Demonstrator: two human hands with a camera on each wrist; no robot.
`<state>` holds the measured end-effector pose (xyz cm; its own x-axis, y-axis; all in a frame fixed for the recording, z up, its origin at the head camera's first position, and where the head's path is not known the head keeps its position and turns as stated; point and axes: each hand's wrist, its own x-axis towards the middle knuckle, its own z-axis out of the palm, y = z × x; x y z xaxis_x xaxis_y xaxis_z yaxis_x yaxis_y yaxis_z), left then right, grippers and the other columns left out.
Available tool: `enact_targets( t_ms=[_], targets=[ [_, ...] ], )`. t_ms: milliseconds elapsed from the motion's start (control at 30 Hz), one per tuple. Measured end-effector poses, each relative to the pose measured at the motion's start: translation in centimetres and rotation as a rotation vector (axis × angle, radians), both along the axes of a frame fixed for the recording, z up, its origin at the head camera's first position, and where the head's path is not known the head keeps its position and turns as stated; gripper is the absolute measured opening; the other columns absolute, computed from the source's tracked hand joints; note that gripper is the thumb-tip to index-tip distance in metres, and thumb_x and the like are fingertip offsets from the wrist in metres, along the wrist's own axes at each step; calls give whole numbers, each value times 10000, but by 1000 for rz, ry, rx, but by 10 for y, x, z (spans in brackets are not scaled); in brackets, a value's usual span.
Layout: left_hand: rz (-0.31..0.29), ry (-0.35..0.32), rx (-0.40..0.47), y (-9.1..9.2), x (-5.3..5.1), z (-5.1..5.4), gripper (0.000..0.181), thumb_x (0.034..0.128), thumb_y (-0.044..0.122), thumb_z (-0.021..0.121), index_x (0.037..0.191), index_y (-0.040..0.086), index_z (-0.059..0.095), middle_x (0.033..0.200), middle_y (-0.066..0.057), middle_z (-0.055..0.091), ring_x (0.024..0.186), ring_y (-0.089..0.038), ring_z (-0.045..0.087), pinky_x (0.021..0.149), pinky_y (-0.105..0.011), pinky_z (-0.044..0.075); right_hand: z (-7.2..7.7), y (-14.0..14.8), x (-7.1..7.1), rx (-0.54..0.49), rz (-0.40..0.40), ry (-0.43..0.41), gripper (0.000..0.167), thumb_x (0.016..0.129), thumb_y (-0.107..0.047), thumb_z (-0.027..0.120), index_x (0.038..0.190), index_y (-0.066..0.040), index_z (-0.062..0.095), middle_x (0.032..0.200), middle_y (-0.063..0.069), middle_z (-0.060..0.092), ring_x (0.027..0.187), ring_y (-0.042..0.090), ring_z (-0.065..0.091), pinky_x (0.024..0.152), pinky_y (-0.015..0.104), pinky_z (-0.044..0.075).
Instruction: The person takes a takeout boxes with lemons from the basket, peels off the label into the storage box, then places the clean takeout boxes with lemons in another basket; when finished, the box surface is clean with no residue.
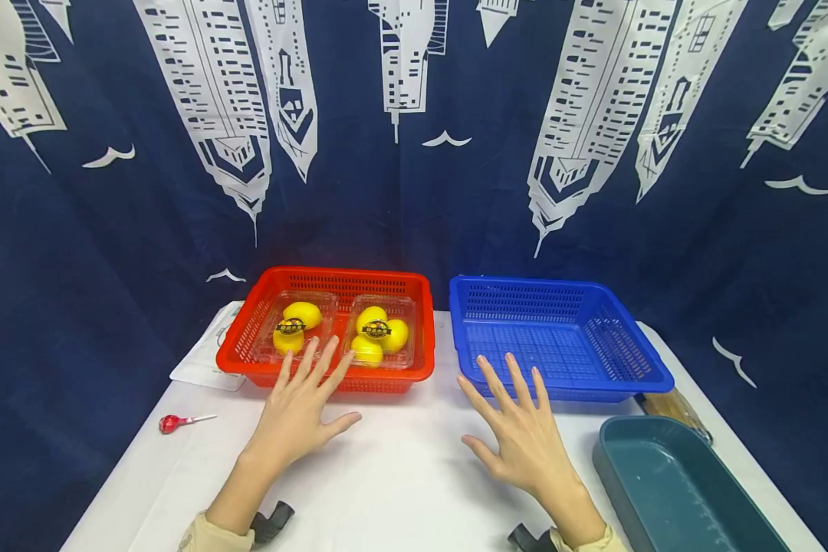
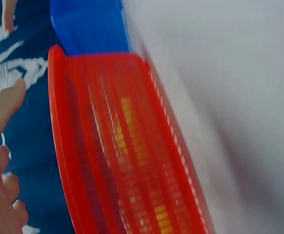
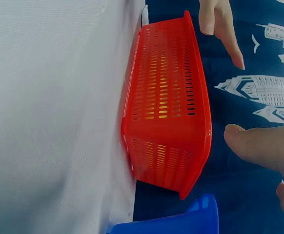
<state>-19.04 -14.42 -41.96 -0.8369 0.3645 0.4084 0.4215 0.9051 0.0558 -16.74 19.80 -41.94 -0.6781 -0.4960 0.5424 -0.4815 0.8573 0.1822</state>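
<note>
My left hand [image 1: 297, 418] hovers over the white table in front of the red basket [image 1: 248, 369], its fingers spread and holding nothing. Inside that basket are two clear plastic boxes, one [image 1: 267, 349] with two yellow lemons [image 1: 302, 313] showing, the other [image 1: 407, 307] with three lemons [image 1: 395, 336]. Spread in the same way, my right hand [image 1: 520, 437] hangs before the blue basket [image 1: 462, 322], also holding nothing. In the left wrist view the thumb [image 2: 5, 105] stands apart from the red basket; the right wrist view shows the right thumb [image 3: 259, 146] beside it.
A red-wrapped lollipop [image 1: 171, 423] lies on the table at the left. A dark green tray [image 1: 690, 491] stands at the right front, with a wooden-looking item [image 1: 675, 408] partly hidden behind it. A white packet [image 1: 203, 360] sticks out behind the red basket. A navy curtain [image 1: 400, 207] hangs behind.
</note>
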Motion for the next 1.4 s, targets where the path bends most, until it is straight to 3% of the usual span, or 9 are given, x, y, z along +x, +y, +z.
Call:
enact_targets(
  t_ms=[300,500,700,800,933,1100,1400],
  targets=[
    [57,-82,130,-48,-21,11,1011,782,593,701,1569,214,192,1646,-116,135,1518,-382,68,1205,-629,81,-1,0,0,-6,9,-1,789,775,-567,621,1490,-321,396,1605,59,294,1476,428,179,1123,699,169],
    [102,-157,227,-79,-35,15,1015,800,612,673,1576,246,132,1643,-125,140,1506,-412,94,1184,-666,79,-1,0,-1,-9,16,-2,795,765,-550,634,1488,-317,400,1604,63,294,1475,428,181,1108,704,188],
    [151,-180,347,-110,-46,16,992,833,585,654,1571,142,160,1627,-174,166,1497,-442,86,1185,-669,48,-2,-1,-2,-9,16,-10,814,753,-537,667,1490,-324,395,1609,58,285,1467,436,202,1101,710,200],
    [186,-204,431,-121,-49,12,986,844,570,650,1565,105,161,1624,-179,168,1496,-450,74,1154,-708,93,-2,-2,-1,-7,10,-16,823,747,-531,682,1490,-326,395,1610,55,283,1465,437,204,1107,708,187],
    [227,-272,521,-131,-52,2,980,863,572,621,1565,93,134,1619,-207,158,1486,-468,93,1087,-773,144,-2,-2,0,0,3,-23,823,748,-533,680,1490,-324,393,1611,53,280,1473,428,186,1111,704,182],
    [249,-346,549,-136,-54,-9,972,880,570,599,1570,103,96,1615,-238,128,1444,-521,181,1054,-781,207,-4,-1,0,8,-2,-33,825,749,-536,676,1493,-327,387,1607,56,288,1474,425,186,1113,705,179],
    [202,-299,669,-134,-61,-18,925,875,460,662,1546,27,194,1606,-229,186,1432,-495,237,1093,-723,248,-6,-1,-3,10,-8,-40,824,749,-535,676,1492,-326,389,1606,53,293,1463,433,210,1109,710,186]
  ],
)
